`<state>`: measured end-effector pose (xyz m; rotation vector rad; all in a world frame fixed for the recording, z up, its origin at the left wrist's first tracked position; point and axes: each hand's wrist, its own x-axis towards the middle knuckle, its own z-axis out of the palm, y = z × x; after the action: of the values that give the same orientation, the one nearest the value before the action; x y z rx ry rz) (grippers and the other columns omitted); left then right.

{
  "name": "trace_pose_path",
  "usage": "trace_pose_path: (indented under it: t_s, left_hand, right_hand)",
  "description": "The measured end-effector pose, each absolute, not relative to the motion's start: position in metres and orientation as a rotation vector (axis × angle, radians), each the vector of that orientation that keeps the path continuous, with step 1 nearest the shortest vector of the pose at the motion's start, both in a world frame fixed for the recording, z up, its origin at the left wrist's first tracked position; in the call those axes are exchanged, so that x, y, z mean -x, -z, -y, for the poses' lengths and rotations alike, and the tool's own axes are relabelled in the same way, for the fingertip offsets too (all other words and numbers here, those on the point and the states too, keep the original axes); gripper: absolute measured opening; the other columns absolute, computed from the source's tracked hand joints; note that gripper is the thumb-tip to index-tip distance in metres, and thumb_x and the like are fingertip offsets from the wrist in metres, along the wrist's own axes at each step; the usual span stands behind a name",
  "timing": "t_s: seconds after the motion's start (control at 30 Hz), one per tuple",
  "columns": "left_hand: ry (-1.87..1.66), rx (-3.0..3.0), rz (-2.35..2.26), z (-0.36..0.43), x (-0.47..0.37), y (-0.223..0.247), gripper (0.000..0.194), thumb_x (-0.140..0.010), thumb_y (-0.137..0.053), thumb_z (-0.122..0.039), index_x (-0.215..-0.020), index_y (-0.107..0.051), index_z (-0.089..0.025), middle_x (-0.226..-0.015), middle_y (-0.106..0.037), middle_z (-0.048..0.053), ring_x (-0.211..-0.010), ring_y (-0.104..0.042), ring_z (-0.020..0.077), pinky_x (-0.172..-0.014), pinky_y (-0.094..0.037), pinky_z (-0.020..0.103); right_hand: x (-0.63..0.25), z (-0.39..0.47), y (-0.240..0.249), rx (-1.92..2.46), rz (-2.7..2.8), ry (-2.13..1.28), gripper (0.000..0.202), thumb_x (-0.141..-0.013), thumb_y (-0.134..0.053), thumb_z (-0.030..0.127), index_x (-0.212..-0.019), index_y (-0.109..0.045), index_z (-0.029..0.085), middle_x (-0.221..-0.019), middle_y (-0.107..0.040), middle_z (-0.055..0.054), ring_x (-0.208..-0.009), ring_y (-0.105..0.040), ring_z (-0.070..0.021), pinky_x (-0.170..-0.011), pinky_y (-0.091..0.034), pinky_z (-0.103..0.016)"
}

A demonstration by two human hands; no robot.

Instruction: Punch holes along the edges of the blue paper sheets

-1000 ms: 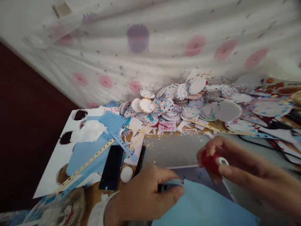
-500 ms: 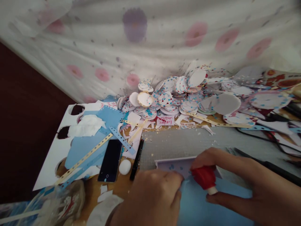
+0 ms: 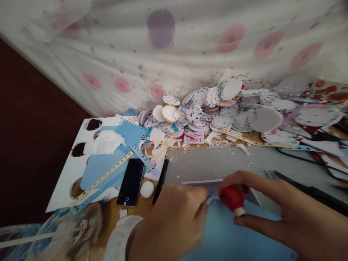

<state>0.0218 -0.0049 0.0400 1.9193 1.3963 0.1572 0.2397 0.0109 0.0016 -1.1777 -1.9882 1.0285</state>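
Note:
My right hand (image 3: 274,203) grips a small red craft punch (image 3: 232,197) with a white end, index finger on one side and thumb at the white part. The punch sits at the far edge of a sheet of light blue paper (image 3: 233,232). My left hand (image 3: 174,217) is closed in a pinch on that sheet's far left edge, just left of the punch. A shallow pale tray (image 3: 199,182) lies beyond and below the paper, mostly hidden by it and my hands.
A phone (image 3: 131,181), a white rounded case (image 3: 147,189) and a black pen (image 3: 162,175) lie to the left. Piled paper discs (image 3: 194,113) line the back. A grey mat (image 3: 206,161) lies in front, with a black-handled tool (image 3: 312,194) on the right.
The punch and my right hand have shifted slightly left along the paper's edge. The sheet has moved left and shows a raised edge by my left fingers. The view has shifted slightly.

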Motion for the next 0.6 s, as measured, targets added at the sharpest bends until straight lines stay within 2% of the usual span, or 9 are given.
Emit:
trace_pose_path:
  t_s: [0.07,0.2,0.47,0.6]
  left_hand:
    - [-0.083,-2.011,-1.395,0.0014,-0.0212,-0.0391,0.026,-0.097,-0.049,-0.024,-0.078,-0.067,-0.02,-0.079,-0.073,0.005,-0.074,-0.066,0.0203,-0.064,-0.033,0.031]
    - [-0.154,-2.021,-1.352,-0.001,-0.0202,-0.0383,0.026,-0.098,-0.05,-0.026,-0.079,-0.066,-0.02,-0.077,-0.071,0.002,-0.07,-0.064,0.0156,-0.063,-0.033,0.028]
    - [-0.246,-1.965,-1.303,-0.0052,-0.0158,-0.0375,0.026,-0.099,-0.052,-0.029,-0.091,-0.075,-0.019,-0.081,-0.074,0.001,-0.073,-0.064,0.0162,-0.064,-0.035,0.027]
    - [-0.267,-1.935,-1.284,-0.0056,-0.0156,-0.0386,0.025,-0.098,-0.054,-0.028,-0.092,-0.076,-0.018,-0.08,-0.074,0.001,-0.071,-0.063,0.015,-0.063,-0.035,0.026]
  right_hand:
    - [-0.2394,-0.0114,-0.0004,1.206,2.006,-1.0,0.013,-0.072,-0.076,0.027,-0.083,-0.071,0.033,-0.083,-0.079,0.005,-0.07,-0.074,-0.0184,-0.063,-0.06,-0.024]
    - [-0.2367,-0.012,0.0007,1.247,2.04,-1.043,0.013,-0.068,-0.075,0.024,-0.077,-0.069,0.031,-0.081,-0.079,0.005,-0.069,-0.073,-0.0191,-0.062,-0.059,-0.026]
    - [-0.2379,-0.017,-0.001,1.239,1.994,-1.318,0.021,-0.072,-0.08,0.045,-0.083,-0.072,0.028,-0.096,-0.079,-0.001,-0.089,-0.072,-0.0255,-0.069,-0.058,-0.031]
    - [-0.2393,-0.0194,0.0021,1.151,1.949,-1.409,0.02,-0.074,-0.08,0.041,-0.085,-0.071,0.028,-0.094,-0.078,0.0,-0.09,-0.072,-0.023,-0.075,-0.059,-0.029]
